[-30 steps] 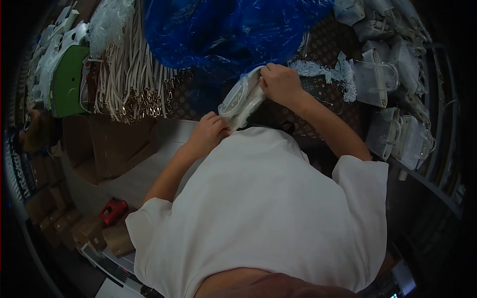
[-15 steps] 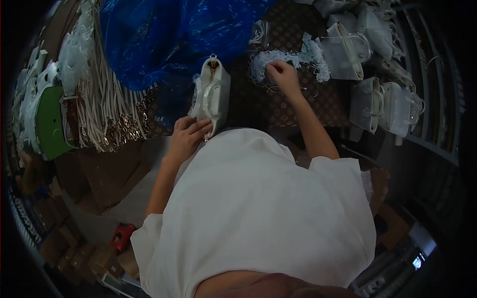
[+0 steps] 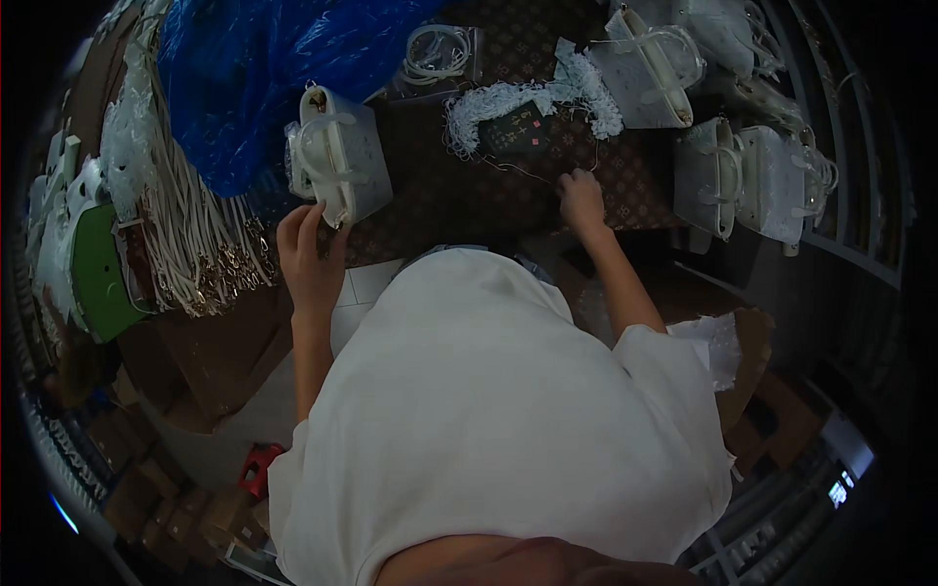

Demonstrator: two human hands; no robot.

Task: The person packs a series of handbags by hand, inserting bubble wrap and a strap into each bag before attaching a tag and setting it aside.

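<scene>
A white handbag (image 3: 362,161) with looped handles stands at the left of the patterned table, and my left hand (image 3: 311,244) touches its near lower end with the fingers apart. My right hand (image 3: 583,200) is over the table's near part, its fingers pinched on a thin string (image 3: 528,174). That string leads up toward a pile of whitish tagged strings (image 3: 476,105). Beside the pile lies a dark card (image 3: 515,132) with gold writing.
Blue plastic (image 3: 264,88) covers the upper left, above hanging white straps with gold clasps (image 3: 210,254). A bagged coil of white cord (image 3: 437,54) lies at the top. More white handbags (image 3: 708,186) stand at right. A green panel (image 3: 101,264) is far left.
The view has shifted. My right hand has come down from the string pile toward me, uncovering the dark card. My left hand is now at the bag's near end, its fingers more upright.
</scene>
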